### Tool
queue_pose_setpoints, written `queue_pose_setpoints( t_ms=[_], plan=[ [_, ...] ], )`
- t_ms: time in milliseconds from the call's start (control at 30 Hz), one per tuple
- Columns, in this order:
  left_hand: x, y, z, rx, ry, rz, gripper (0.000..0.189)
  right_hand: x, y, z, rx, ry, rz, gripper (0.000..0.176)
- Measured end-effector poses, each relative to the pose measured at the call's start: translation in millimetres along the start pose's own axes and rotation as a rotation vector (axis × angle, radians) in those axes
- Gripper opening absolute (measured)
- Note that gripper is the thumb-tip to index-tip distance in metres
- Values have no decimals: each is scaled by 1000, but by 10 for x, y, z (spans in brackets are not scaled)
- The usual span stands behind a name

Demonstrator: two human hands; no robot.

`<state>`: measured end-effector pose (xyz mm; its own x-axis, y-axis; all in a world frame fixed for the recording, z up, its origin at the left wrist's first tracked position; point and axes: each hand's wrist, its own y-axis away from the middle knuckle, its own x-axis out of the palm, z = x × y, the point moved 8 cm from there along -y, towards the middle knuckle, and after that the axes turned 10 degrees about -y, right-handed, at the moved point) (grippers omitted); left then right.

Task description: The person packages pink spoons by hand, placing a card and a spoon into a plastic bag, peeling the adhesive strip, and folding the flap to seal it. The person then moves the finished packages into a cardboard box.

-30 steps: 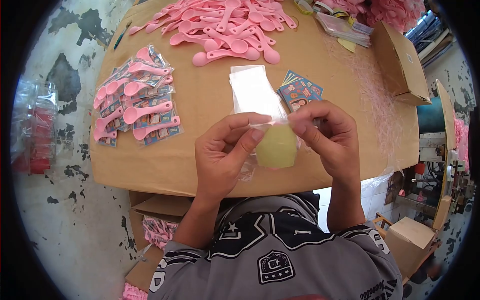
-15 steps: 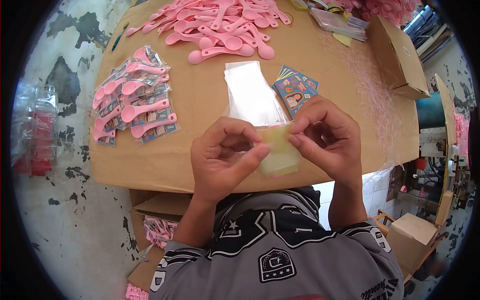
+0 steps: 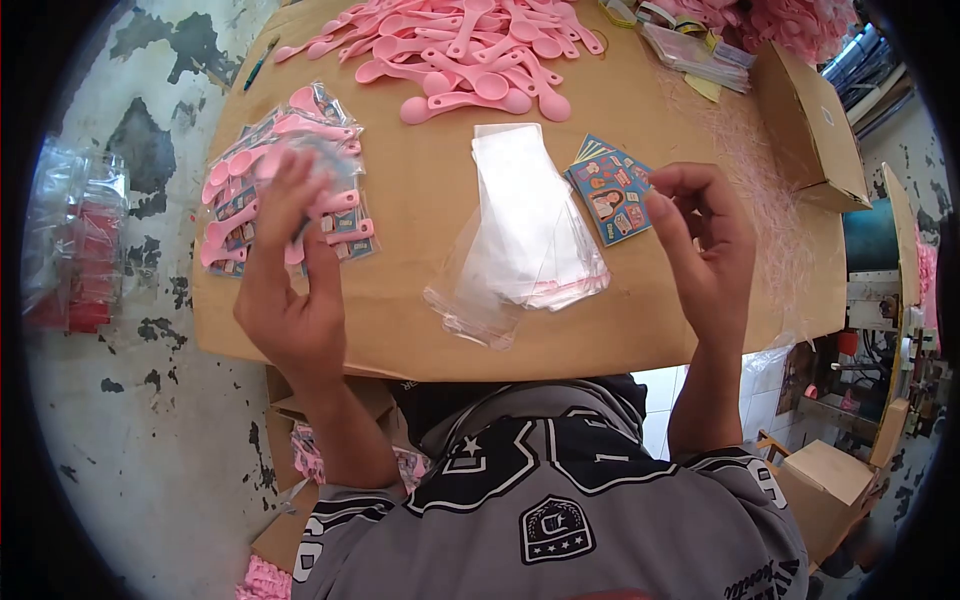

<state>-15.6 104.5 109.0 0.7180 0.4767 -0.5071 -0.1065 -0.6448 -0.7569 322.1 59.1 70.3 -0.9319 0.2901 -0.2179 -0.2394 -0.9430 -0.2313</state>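
Note:
My left hand (image 3: 285, 265) is raised over the front of the packet pile, its fingers blurred and stretched up, the thumb standing apart from them. Under and behind it lie clear packets (image 3: 240, 215), each with a pink measuring spoon and a printed card. A smeared greyish packet (image 3: 335, 165) shows just beyond the fingers. My right hand (image 3: 705, 220) hovers at the right edge of a fanned stack of blue printed cards (image 3: 610, 195), thumb and forefinger slightly apart, with nothing seen between them. Between the hands lies a stack of clear plastic bags (image 3: 520, 200).
A big heap of loose pink spoons (image 3: 480, 60) covers the far side of the table (image 3: 420, 180). A pen (image 3: 262, 62) lies at the far left. Tape rolls and bags (image 3: 695, 55) and a cardboard box (image 3: 805, 125) stand at the back right, near shredded strands (image 3: 760, 200).
Both hands have parted from the small packet they held together. The left hand has swung left to the packet pile; the right has shifted slightly right and up beside the cards.

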Motion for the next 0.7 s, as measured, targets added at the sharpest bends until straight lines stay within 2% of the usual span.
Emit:
queue_pose_setpoints(
  t_ms=[100, 200, 300, 400, 500, 600, 700],
  plan=[
    [131, 45, 138, -91, -22, 157, 26, 58, -30, 1, -28, 431, -19, 36],
    [501, 233, -11, -232, -110, 439, 24, 59, -16, -191, -91, 653, -114, 42],
    [876, 409, -83, -308, -133, 639, 25, 64, -38, -344, 81, 588, -48, 45],
    [1010, 438, -89, -206, -172, 715, 28, 60, -65, -455, 125, 499, 28, 44],
    [1057, 495, 57, -303, -107, 760, 24, 4, -74, -552, 227, 314, 12, 40],
    [1022, 489, 93, -448, 14, 773, 21, -69, -81, -663, 233, 269, -49, 31],
    [914, 517, 180, -645, 164, 598, 17, -108, -74, -549, 114, 379, -119, 24]
  ],
)
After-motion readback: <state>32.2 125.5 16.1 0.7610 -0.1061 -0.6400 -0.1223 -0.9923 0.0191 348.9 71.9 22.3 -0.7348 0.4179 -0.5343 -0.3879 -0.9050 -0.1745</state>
